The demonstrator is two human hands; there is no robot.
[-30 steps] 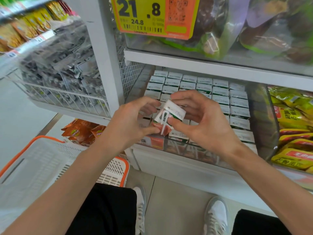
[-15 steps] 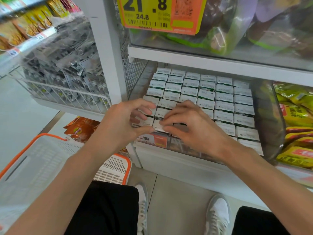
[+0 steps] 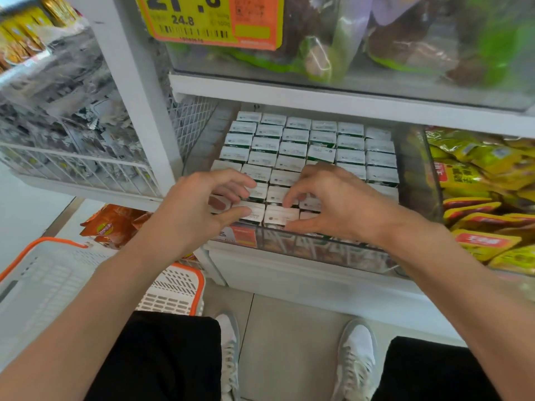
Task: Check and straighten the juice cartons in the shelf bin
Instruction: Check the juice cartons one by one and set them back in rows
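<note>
Small white-topped juice cartons (image 3: 322, 138) stand packed in tight rows inside a clear shelf bin (image 3: 318, 251). Both hands reach into the bin's front left part. My left hand (image 3: 199, 206) has its fingers curled over the second-row cartons, and its thumb lies on a front-row carton (image 3: 254, 214). My right hand (image 3: 338, 204) pinches the neighbouring front-row carton (image 3: 279, 217), forefinger behind it and thumb at its front edge. The cartons under my palms are hidden.
A white post (image 3: 139, 96) and a wire basket of grey packets (image 3: 72, 166) flank the bin on the left; yellow snack packs (image 3: 477, 183) lie to the right. A shelf with a yellow price tag (image 3: 208, 18) hangs above. A white, orange-rimmed shopping basket (image 3: 43, 285) sits lower left.
A second ago both hands held one carton up in front of the bin. It went down into the front rows, and the hands now rest among the front cartons.
</note>
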